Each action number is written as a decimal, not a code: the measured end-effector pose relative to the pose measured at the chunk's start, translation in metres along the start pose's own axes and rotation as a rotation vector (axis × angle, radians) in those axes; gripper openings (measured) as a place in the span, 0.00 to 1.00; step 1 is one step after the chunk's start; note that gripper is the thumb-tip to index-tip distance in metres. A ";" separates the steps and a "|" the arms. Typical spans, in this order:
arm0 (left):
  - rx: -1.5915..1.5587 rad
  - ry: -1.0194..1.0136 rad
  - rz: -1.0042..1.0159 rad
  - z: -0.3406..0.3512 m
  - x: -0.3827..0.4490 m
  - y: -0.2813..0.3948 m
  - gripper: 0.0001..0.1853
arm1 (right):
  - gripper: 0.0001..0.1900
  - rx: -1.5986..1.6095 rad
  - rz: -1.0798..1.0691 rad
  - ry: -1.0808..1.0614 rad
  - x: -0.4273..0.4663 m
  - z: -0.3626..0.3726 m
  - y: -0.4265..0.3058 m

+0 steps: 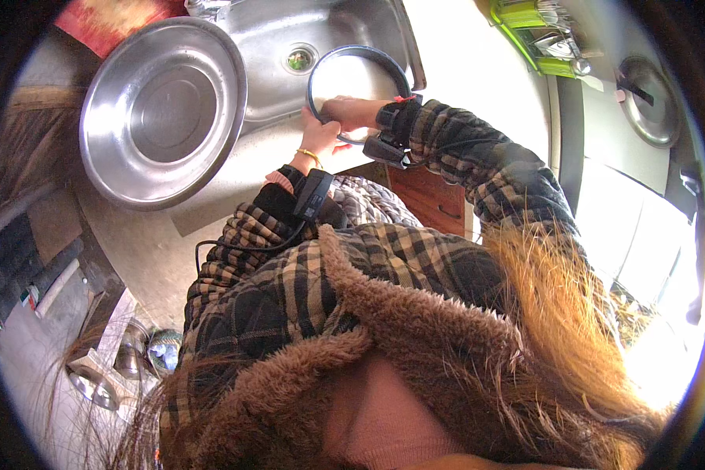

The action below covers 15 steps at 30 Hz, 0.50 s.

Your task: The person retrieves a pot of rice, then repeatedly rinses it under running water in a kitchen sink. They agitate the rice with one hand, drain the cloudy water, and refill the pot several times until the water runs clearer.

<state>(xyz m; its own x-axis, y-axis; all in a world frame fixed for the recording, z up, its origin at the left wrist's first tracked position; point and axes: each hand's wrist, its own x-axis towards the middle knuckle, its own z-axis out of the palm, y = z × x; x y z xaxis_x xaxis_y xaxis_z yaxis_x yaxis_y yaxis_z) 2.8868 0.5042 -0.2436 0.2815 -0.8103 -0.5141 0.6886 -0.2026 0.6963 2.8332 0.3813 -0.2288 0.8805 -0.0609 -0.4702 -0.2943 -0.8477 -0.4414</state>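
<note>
A round pot or bowl with a dark blue rim [359, 49] sits over the right end and front edge of the stainless steel sink [258, 35], its inside pale and overexposed. My left hand [320, 134] grips its near left rim, thumb towards the rim. My right hand [352, 113] reaches over the same near rim, its fingers bent down inside; what the fingertips touch is hidden. To the left of both hands stands a large, wide-rimmed steel basin [173, 114], apart from them. The sink's drain [299, 59] shows green bits in it.
A bright white counter [470, 64] runs right of the sink. Beyond it are a green utensil rack [520, 23] and a glass pot lid [652, 103]. A red patterned cloth or mat [114, 20] lies behind the basin. Metal pots [132, 349] stand at lower left.
</note>
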 end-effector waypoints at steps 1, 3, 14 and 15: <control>0.016 -0.010 0.009 -0.001 0.001 0.000 0.34 | 0.09 0.076 0.015 0.065 0.003 -0.003 -0.003; 0.053 -0.029 0.006 -0.003 0.004 -0.001 0.35 | 0.07 -0.124 0.004 0.191 0.009 -0.007 -0.006; -0.033 -0.045 -0.052 -0.009 0.005 -0.005 0.32 | 0.23 -0.593 0.236 0.126 -0.002 0.003 0.027; -0.043 -0.049 -0.042 -0.008 0.004 -0.005 0.32 | 0.22 -0.569 0.273 0.097 -0.007 0.004 0.029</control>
<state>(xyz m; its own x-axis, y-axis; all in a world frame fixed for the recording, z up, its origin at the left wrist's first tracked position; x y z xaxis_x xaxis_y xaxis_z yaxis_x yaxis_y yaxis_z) 2.8904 0.5064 -0.2530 0.2194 -0.8278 -0.5163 0.7274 -0.2138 0.6520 2.8174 0.3596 -0.2413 0.8391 -0.3393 -0.4253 -0.2930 -0.9405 0.1722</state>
